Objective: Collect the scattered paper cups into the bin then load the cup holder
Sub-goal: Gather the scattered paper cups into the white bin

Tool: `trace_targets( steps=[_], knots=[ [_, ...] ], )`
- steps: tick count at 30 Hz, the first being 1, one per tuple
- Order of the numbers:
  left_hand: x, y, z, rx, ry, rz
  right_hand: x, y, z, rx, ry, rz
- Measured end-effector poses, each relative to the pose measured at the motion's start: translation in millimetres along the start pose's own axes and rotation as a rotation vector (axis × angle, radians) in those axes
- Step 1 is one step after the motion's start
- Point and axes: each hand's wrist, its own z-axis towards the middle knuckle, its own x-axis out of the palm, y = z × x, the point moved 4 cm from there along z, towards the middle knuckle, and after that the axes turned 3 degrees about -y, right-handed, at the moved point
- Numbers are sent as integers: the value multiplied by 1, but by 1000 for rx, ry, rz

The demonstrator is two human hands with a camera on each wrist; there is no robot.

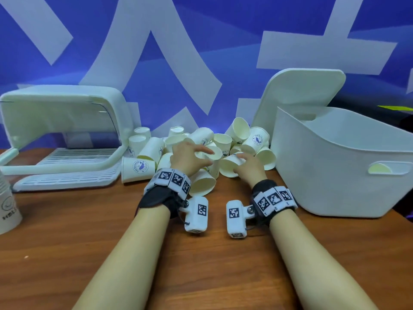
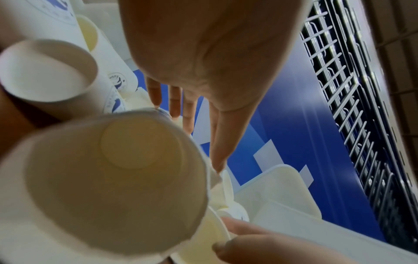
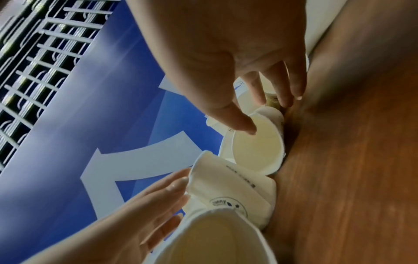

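Both hands in cup pile point(image 1: 201, 148), left hand point(image 1: 186, 158) and right hand point(image 1: 248, 165) fingers spread on cups; bin point(image 1: 335, 162) right, cup holder point(image 1: 64, 139) left, near table point(image 1: 201, 265) bare.

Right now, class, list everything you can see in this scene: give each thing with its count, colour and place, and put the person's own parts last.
White paper cups with a blue round logo: a pile too tangled to count exactly, lying mid-table between holder and bin.
White plastic bin with handle slots: one, on the table, right of the pile.
White flat plastic lid: one, leaning upright behind the bin.
White cup holder with a clear curved cover and slatted tray: one, on the left of the table.
Stack of white cups with dark lettering: one, at the left edge.
Brown wooden table: one.
Blue wall with pale shapes: behind everything.
Hands: left and right, both in the cup pile.
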Motion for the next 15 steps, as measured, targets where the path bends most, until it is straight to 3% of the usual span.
trace_targets(
  steps=[3, 6, 12, 15],
  knots=[
    [7, 2, 0, 5, 6, 153, -1, -10, 7, 38, -24, 61],
    [4, 3, -1, 2, -33, 122, -1, -12, 7, 42, -48, 109],
    [-3, 0, 1, 3, -63, -151, -14, -11, 7, 75, -152, 243],
    [-9, -5, -2, -84, -115, -377, -21, -5, 3, 69, -150, 399]
  ],
)
